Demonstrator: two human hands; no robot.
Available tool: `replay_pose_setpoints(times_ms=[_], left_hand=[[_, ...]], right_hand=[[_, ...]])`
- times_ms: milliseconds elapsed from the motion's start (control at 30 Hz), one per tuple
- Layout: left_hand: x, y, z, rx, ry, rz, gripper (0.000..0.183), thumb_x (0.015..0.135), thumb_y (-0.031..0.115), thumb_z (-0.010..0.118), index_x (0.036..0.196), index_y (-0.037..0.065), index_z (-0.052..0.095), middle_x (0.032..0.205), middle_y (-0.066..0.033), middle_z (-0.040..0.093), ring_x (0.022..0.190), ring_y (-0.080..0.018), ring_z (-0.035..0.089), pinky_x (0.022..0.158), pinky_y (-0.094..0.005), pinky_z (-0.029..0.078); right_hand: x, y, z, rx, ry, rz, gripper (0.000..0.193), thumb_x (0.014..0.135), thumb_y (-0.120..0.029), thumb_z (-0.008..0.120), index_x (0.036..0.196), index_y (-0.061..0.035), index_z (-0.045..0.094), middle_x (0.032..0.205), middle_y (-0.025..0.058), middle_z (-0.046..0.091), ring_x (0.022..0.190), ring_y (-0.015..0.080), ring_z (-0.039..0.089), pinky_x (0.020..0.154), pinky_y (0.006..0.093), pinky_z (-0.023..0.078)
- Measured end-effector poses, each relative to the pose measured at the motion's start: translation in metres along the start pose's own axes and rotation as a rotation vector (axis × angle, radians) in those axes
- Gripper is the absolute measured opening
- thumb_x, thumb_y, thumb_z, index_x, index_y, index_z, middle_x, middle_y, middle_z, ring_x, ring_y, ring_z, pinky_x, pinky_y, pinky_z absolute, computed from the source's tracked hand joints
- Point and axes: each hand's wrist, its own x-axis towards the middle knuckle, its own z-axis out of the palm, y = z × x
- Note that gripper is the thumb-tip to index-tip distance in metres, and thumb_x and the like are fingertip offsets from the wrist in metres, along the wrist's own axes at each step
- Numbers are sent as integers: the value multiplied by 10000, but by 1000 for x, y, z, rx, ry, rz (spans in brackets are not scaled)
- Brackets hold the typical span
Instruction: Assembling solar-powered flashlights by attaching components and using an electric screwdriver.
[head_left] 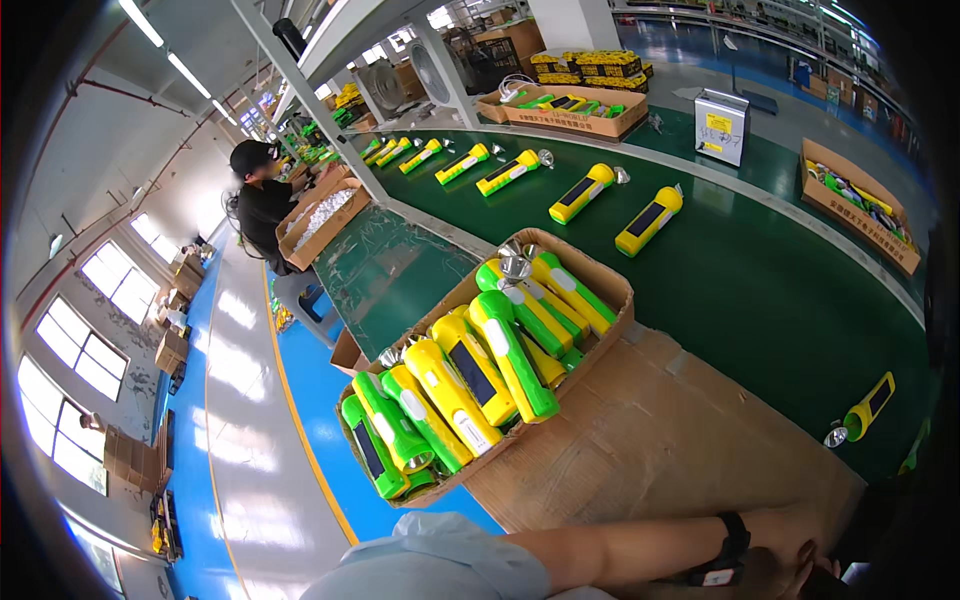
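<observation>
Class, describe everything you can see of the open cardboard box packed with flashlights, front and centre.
The open box is brown cardboard with low walls and stands beside a flat brown sheet. It is heaped with green and yellow flashlights, some showing dark panels; silvery reflectors stick up along its far side. Its base is hidden.

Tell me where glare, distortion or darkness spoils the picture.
Head view: window light glares off the pale floor, and the windows look washed out; the fisheye bows the far edge of the green belt; the left hand lies near the blackened lower-right rim, details hard to make out; the nearest flashlights look fairly crisp.
</observation>
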Motion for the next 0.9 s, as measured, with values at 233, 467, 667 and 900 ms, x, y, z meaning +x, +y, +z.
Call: replay_pose_setpoints(times_ms=[233, 467, 667, 900], left_hand=[[-3, 3, -18, 40, -97, 44, 157, 549, 157, 678, 661, 66, 615, 641, -97, 612, 615, -290, 607, 528, -362, 452], [-6, -2, -3, 133, -78, 53, 149, 568, 220, 675, 572, 86, 610, 626, -95, 588, 649, -317, 588, 579, -423, 435], [1, 1, -1, 209, -156, 13, 105, 571, 181, 649, 555, 84, 610, 635, -103, 589, 677, -314, 589, 619, -431, 436], [-2, -2, -6, 238, -140, 10, 64, 576, 148, 649, 591, 87, 635, 651, -105, 587, 689, -311, 589, 633, -436, 435]], right_hand=[[6, -30, 16, 275, 6, 506, 106, 873, -31, 558, 925, 59, 537, 772, 106, 541, 676, 209, 517, 666, 310, 444], [0, -35, 14, 389, 87, 666, 15, 894, -15, 527, 890, -9, 540, 765, 71, 520, 697, 186, 497, 709, 286, 424], [13, -45, 0, 272, -78, 724, 130, 905, -113, 575, 962, 2, 560, 899, 126, 614, 808, 220, 576, 803, 326, 455], [13, -49, 3, 220, -68, 708, 128, 898, -125, 590, 965, -16, 582, 868, 116, 613, 795, 217, 569, 779, 340, 456]])
